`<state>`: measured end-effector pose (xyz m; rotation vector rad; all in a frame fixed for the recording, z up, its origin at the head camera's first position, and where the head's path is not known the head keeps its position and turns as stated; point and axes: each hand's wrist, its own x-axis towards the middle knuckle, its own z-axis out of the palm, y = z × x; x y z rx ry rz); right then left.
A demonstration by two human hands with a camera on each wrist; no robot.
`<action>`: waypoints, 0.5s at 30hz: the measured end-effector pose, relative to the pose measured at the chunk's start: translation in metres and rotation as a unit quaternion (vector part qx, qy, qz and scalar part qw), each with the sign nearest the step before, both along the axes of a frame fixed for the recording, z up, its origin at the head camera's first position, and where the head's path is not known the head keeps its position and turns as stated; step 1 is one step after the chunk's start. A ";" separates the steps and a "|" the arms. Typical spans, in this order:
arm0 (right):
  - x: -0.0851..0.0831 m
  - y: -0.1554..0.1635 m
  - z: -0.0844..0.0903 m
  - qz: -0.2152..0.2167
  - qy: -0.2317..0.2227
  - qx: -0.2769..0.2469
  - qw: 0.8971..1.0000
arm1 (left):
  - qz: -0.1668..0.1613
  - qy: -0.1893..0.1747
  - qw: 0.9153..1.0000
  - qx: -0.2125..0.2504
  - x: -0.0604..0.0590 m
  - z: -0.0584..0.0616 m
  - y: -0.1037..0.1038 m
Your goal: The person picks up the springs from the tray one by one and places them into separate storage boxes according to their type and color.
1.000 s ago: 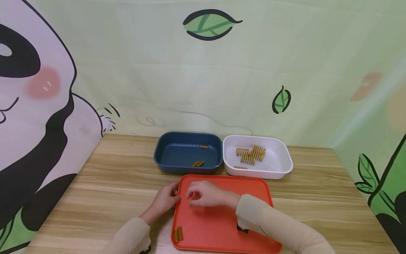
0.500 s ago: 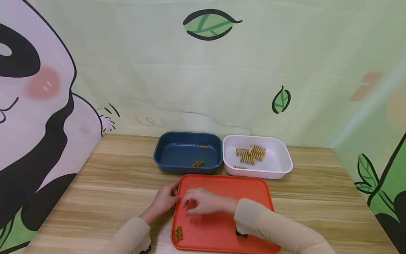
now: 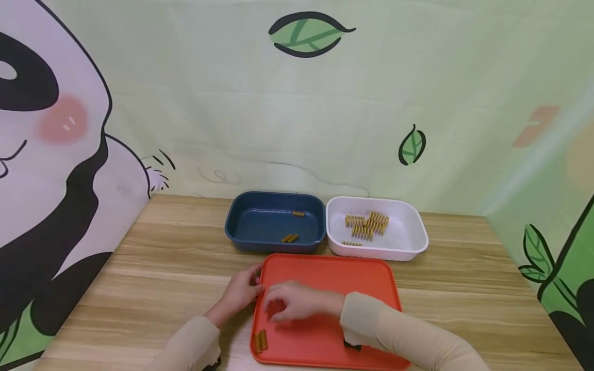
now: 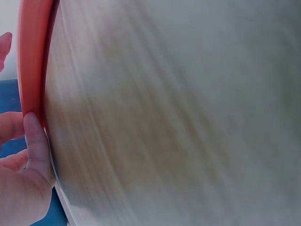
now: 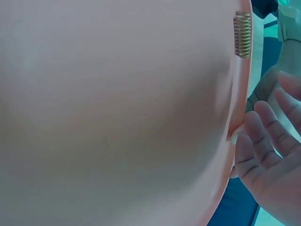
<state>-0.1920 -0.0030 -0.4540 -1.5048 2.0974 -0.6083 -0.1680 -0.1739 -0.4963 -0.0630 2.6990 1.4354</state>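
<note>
On the orange tray, a spring lies in the near left corner by the rim. Just beyond it the right hand hovers over the tray's left part, fingers loosely spread and holding nothing. The left hand pinches the tray's left rim, thumb against the edge. Past the tray's far edge stand a blue bin with a few springs and, to its right, a white bin with a heap of them.
</note>
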 end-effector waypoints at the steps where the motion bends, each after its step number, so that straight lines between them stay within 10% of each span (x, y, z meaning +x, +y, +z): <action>1: 0.000 0.000 -0.001 0.007 0.000 0.001 1.000 | 0.000 -0.001 1.000 0.001 0.000 0.000 0.000; 15: 0.011 -0.008 -0.009 0.056 0.048 0.016 0.997 | 0.000 0.009 1.000 0.004 0.000 0.000 0.000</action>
